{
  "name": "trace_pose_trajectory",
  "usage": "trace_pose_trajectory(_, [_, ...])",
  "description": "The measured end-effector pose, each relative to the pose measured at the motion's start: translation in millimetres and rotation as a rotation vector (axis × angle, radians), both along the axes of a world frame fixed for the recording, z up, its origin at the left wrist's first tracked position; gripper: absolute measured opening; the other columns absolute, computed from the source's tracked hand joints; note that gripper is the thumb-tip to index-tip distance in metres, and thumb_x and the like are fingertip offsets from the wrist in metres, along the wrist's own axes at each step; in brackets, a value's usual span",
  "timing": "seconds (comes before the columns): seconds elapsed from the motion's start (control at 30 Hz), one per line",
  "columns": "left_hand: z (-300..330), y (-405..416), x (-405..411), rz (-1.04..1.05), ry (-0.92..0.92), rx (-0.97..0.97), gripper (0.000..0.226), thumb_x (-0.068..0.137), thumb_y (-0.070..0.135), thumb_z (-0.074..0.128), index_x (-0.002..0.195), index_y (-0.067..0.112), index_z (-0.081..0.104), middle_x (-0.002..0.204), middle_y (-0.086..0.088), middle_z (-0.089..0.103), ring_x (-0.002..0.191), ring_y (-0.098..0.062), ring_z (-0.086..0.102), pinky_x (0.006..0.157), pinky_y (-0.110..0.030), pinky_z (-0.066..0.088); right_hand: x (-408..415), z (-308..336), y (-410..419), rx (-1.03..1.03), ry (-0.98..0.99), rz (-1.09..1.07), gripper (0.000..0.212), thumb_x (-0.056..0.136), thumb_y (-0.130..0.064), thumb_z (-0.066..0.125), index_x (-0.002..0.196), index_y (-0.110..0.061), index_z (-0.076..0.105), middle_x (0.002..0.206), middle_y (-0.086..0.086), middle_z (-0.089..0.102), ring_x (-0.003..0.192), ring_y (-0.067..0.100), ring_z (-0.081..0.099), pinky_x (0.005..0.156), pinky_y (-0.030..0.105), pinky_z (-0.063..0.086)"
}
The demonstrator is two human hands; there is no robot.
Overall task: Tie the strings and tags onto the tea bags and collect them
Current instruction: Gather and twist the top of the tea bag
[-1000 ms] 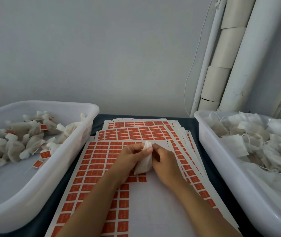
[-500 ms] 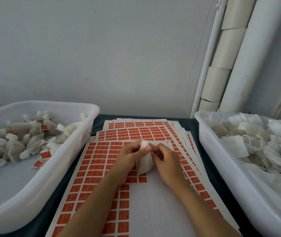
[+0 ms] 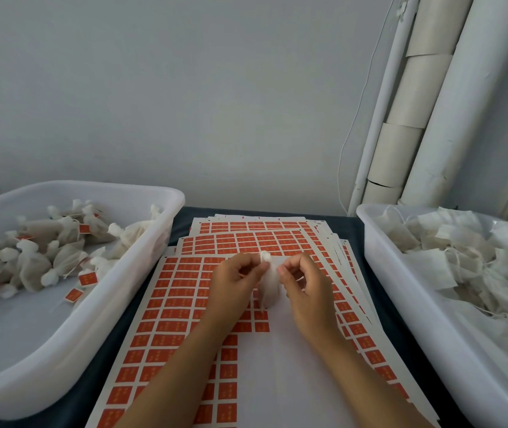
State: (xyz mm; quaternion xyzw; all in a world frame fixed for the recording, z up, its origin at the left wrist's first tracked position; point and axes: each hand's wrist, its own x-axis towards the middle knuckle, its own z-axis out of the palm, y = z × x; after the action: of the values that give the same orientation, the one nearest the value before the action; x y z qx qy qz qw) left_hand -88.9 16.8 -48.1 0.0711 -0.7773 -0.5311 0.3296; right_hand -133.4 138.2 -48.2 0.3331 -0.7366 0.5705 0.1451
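A white tea bag stands upright between my hands, above the top sheet of orange tags. My left hand pinches the gathered neck of the bag with thumb and forefinger. My right hand has its fingers curled and pinches at the same neck from the right; the string is too thin to make out. The bag's lower end hangs just over the bare white part of the sheet.
A white tub on the left holds several tied tea bags with orange tags. A white tub on the right is piled with flat untied bags and strings. More tag sheets fan out behind. White pipes stand at the back right.
Both hands have lifted the tea bag slightly and drawn apart at its neck. The right hand's fingers have curled tighter, and the bag now hangs more upright.
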Motion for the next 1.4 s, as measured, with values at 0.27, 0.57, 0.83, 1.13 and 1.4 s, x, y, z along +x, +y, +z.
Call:
trace_pose_trajectory(0.27, [1.1, 1.3, 0.9, 0.021, 0.052, 0.062, 0.017, 0.081, 0.009, 0.07, 0.077, 0.018, 0.056, 0.073, 0.0, 0.06, 0.063, -0.004, 0.055, 0.058, -0.015, 0.05, 7.0, 0.2, -4.0, 0.059, 0.065, 0.05, 0.011, 0.088, -0.017, 0.061, 0.087, -0.025, 0.055, 0.086, -0.022, 0.056, 0.083, 0.0, 0.059, 0.073, 0.005, 0.046])
trace_pose_trajectory(0.57, [5.3, 6.8, 4.4, -0.151, 0.058, -0.041, 0.019, 0.084, 0.004, 0.066, 0.09, 0.022, 0.06, 0.087, 0.007, 0.064, 0.082, -0.003, 0.061, 0.066, -0.013, 0.052, 3.1, -0.9, -4.0, 0.017, -0.004, 0.019, 0.006, 0.09, -0.018, 0.058, 0.09, -0.024, 0.057, 0.092, -0.012, 0.061, 0.087, 0.004, 0.059, 0.073, 0.005, 0.046])
trace_pose_trajectory(0.83, [5.4, 5.4, 3.6, -0.11, 0.058, -0.082, 0.017, 0.084, 0.008, 0.066, 0.083, 0.025, 0.062, 0.082, 0.01, 0.064, 0.078, -0.003, 0.06, 0.065, -0.015, 0.052, 1.8, -0.8, -4.2, 0.007, 0.01, 0.028, 0.004, 0.089, -0.016, 0.059, 0.091, -0.02, 0.058, 0.095, -0.006, 0.061, 0.088, 0.007, 0.058, 0.075, 0.006, 0.045])
trace_pose_trajectory(1.13, [4.0, 6.0, 3.8, -0.13, 0.05, -0.093, 0.013, 0.09, 0.01, 0.058, 0.085, 0.021, 0.06, 0.083, 0.005, 0.063, 0.076, -0.004, 0.059, 0.065, -0.018, 0.053, 5.5, 3.3, -4.2, -0.094, -0.194, 0.101, 0.014, 0.087, -0.043, 0.049, 0.1, -0.037, 0.05, 0.104, -0.028, 0.054, 0.097, -0.008, 0.054, 0.072, 0.004, 0.045])
trace_pose_trajectory(1.4, [3.9, 6.2, 3.3, -0.114, 0.024, -0.106, 0.02, 0.089, 0.004, 0.058, 0.084, 0.024, 0.059, 0.08, 0.009, 0.062, 0.072, -0.009, 0.059, 0.063, -0.023, 0.054, 0.6, -1.0, -4.4, -0.046, -0.257, 0.089, 0.004, 0.091, -0.032, 0.055, 0.094, -0.033, 0.056, 0.095, -0.019, 0.061, 0.089, -0.003, 0.057, 0.068, 0.004, 0.045])
